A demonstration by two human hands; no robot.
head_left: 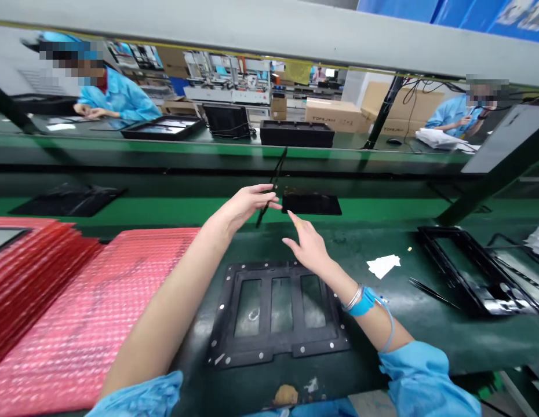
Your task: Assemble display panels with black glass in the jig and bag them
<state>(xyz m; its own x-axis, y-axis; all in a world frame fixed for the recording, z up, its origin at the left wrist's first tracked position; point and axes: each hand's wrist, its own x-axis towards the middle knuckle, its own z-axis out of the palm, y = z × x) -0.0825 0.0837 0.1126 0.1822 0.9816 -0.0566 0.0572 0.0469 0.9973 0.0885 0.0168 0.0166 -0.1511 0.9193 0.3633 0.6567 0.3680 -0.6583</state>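
Black and flat, a panel (312,202) lay beyond the right hand (308,243) and just beside the left hand's (256,200) fingertips, on the green strip along the far side of the surface (356,347). Both hands hovered with grips open, fingers extended; a thin black rod (263,215) slanted behind the left fingers, though whether they touched it could not be told. Below, a black frame (269,346) with three openings lay flat, its upper right corner hidden by the right hand and wrist. The left forearm cut across pink bubble wrap (117,301), near a red stack (43,278). White paper (383,266), tweezers (434,292) and a second frame (456,278) lay at right. Across the dividing rail, two workers in blue sat beyond trays and cartons, under a pale beam (252,29).
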